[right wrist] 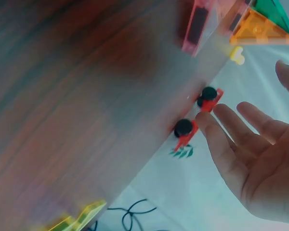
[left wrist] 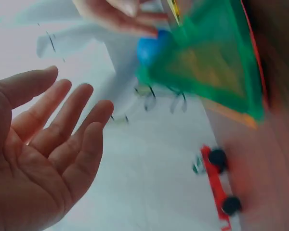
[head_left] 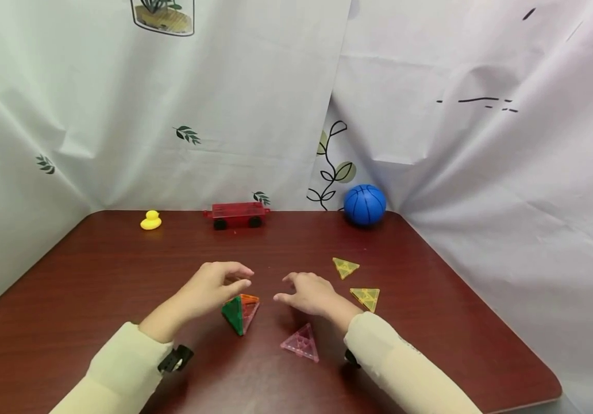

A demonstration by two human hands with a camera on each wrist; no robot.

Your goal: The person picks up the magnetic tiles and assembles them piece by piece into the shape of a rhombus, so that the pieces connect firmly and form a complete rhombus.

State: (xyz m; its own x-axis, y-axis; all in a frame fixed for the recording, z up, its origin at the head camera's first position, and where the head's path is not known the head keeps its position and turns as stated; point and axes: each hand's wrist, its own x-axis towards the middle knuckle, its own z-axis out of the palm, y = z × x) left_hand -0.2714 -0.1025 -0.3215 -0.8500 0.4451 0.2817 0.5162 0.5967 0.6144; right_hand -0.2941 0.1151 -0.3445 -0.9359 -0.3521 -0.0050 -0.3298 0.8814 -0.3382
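Observation:
A small pyramid of translucent triangular tiles (head_left: pixel 241 314), with green, orange and pink sides, stands on the table by my left hand (head_left: pixel 216 287). That hand hovers over the pyramid's upper left, its fingers loosely bent and its palm bare in the left wrist view. My right hand (head_left: pixel 309 293) hangs over the table to the right, also with nothing in its relaxed fingers. Nearer to me, below the right hand, lies a pink triangular tile (head_left: pixel 303 344). Two yellow triangular tiles, one farther back (head_left: pixel 345 267) and one nearer (head_left: pixel 366 298), lie to its right.
Along the table's far edge are a yellow rubber duck (head_left: pixel 150 221), a red toy wagon base (head_left: pixel 237 214) with black wheels and a blue ball (head_left: pixel 365 204). A white printed curtain (head_left: pixel 255 115) rises behind the dark red wooden table (head_left: pixel 95 276).

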